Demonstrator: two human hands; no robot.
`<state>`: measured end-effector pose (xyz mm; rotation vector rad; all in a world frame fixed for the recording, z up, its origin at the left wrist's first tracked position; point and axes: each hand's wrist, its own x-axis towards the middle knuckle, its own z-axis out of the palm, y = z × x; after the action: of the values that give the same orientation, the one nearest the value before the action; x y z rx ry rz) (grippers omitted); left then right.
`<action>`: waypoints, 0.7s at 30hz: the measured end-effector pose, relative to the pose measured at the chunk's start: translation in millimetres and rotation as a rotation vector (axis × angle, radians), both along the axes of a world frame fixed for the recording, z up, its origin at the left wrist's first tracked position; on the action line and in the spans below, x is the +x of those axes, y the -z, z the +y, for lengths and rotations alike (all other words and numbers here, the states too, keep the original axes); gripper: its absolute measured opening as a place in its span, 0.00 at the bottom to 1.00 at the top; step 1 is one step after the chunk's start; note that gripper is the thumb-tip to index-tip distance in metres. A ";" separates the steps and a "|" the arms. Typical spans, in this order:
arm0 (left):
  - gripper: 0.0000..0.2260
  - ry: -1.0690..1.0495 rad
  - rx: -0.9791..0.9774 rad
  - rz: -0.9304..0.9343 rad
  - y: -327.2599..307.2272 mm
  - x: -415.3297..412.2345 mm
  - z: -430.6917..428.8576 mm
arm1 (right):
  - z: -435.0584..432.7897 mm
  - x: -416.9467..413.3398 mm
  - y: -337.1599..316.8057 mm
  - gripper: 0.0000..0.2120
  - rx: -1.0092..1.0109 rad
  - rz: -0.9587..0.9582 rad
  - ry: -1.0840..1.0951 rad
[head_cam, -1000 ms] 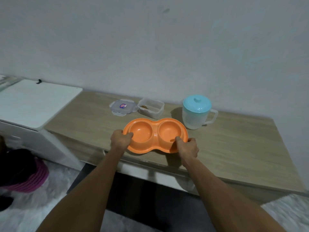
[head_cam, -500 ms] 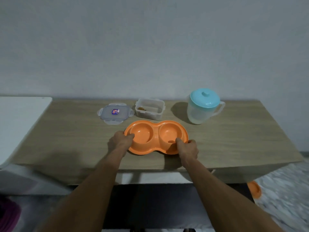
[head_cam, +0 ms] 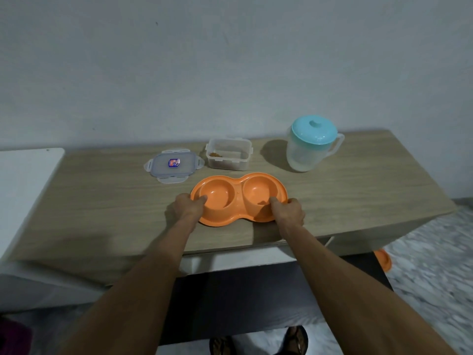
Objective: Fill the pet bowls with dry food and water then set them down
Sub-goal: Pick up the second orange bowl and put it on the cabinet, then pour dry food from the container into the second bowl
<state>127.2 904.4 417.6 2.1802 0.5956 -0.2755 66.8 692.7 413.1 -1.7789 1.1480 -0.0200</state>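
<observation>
Squarely ahead, the orange double bowl lies near the front edge of the counter, its long axis running left to right. The left hand grips its left end and the right hand its right end, thumbs hooked over the rim. Both wells look empty. The open food tub sits just behind the bowl. The jug stands back right, nearer the right hand.

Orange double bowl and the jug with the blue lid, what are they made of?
The orange double bowl looks like moulded plastic: smooth, a dull sheen, one even colour. The jug is probably cloudy see-through plastic; its blue lid looks like solid plastic.
</observation>
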 end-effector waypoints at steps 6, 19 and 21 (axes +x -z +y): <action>0.20 0.065 0.001 -0.024 -8.6 -8.0 -0.6 | -5.2 4.8 3.7 0.28 0.003 0.040 -0.036; 0.52 0.551 0.261 -0.236 32.5 -22.8 35.2 | 1.4 109.0 -38.2 0.20 -0.232 -0.162 -0.235; 0.54 0.569 0.307 -0.239 37.9 -24.8 34.4 | 8.3 132.5 -34.9 0.22 -0.232 -0.143 -0.308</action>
<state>102.5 938.8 379.7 2.6010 -0.1398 -0.2244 199.2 701.0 447.9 -2.1086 0.7859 -0.0988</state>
